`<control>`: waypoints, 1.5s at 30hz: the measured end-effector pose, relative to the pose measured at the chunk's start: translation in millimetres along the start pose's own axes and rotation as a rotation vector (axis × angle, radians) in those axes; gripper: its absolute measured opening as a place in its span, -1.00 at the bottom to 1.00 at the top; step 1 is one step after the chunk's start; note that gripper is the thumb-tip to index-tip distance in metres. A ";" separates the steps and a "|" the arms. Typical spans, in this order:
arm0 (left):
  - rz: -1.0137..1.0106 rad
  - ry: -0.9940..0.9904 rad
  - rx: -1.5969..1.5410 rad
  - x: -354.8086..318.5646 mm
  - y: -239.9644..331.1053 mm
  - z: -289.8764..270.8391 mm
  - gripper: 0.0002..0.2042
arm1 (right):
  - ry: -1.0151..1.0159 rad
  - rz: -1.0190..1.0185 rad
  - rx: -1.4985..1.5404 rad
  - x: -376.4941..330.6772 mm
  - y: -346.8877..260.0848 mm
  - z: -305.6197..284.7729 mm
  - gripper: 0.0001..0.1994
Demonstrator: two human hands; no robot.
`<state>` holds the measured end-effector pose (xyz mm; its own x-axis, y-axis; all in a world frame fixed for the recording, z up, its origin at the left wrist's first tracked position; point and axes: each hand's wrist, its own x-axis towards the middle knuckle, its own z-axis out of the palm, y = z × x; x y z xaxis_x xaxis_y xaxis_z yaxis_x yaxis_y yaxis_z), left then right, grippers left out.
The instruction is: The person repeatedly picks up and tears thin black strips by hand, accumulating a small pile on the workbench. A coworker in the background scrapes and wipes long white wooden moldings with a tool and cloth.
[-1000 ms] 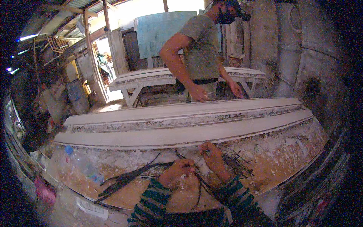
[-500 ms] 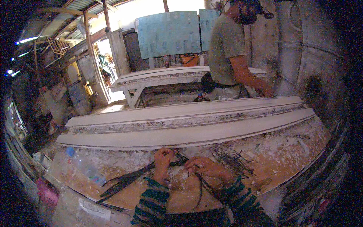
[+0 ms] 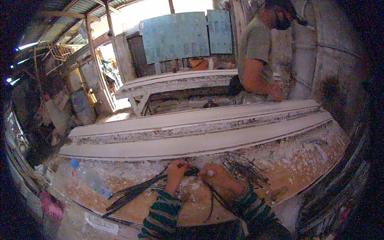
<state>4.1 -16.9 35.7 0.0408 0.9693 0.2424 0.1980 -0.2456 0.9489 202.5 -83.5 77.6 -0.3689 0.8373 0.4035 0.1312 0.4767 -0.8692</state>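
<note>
Both hands work close together over the near edge of the long white boards, on a bundle of dark, thin fibre-like strips point(image 3: 140, 191). My left hand point(image 3: 176, 170) is closed, fingers pinched on the strips, whose long ends fan out to the lower left across the table. My right hand point(image 3: 218, 176) is curled round the same bundle just to the right, and a few strands hang down from it toward the table's front. A loose tangle of thin dark strands point(image 3: 246, 170) lies just right of my right hand. Green-striped sleeves cover both forearms.
Two long white plaster-like boards point(image 3: 192, 141) span the table. White flakes cover the wooden tabletop point(image 3: 296, 176). A clear plastic bottle with a blue cap point(image 3: 89, 179) lies at left. A co-worker point(image 3: 256, 56) leans over the far right, near another white-topped table point(image 3: 180, 81).
My right hand has turned and closed more tightly, shifting slightly right. My left hand has moved a little right and down. The co-worker has shifted right.
</note>
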 end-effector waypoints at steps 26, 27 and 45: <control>0.122 -0.498 -0.209 -35.4 19.2 40.0 -0.87 | 0.551 0.082 -0.499 8.9 47.2 -26.1 -0.86; 0.104 -0.482 -0.214 -32.7 14.3 38.7 -0.88 | 0.537 0.120 -0.477 9.4 47.5 -26.5 -0.87; -0.047 0.215 0.155 -1.9 1.5 -0.7 -0.80 | -0.207 -0.019 0.247 0.3 9.4 6.6 -0.79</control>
<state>3.6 -19.2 36.8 -0.1774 0.9514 0.2517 0.3434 -0.1799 0.9218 197.5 -80.6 67.6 -0.5519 0.7444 0.3758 -0.0957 0.3912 -0.9153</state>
